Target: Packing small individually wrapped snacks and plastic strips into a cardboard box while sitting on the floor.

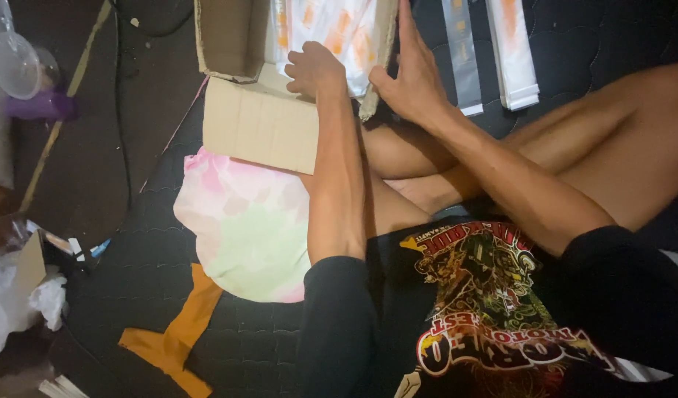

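1. Fingers of my left hand (314,70) are curled under, knuckles up, closed loosely at the near edge of the cardboard box (232,37); I cannot tell whether they pinch anything, only that they rest against the clear packets (331,29) inside.
2. My right hand (409,74) is spread flat and wide, fingers straight and pointing away from me, pressed against the box's right wall. It grasps nothing; the thumb reaches toward the left hand, and the two hands sit just beside each other.
3. Between and just beyond both hands lie the clear packets with orange print, stacked in the box's right part. The left part of the box shows bare cardboard.
4. Under my left hand, a box flap (261,125) hangs down toward me, lying over the edge of a pink and pale green cushion (243,228).
5. Beyond the right hand, outside the box, two more long packet stacks (512,51) lie side by side on a dark quilted mat (132,280).
6. Back from the grip, my bare folded legs (574,140) lie beneath the right forearm, and a black printed shirt (486,309) fills the near edge.
7. Well left of the left hand, an orange cloth strip (177,332) lies on the mat, with a clear plastic cup (15,66) and crumpled white plastic (22,302) on the floor beyond it.
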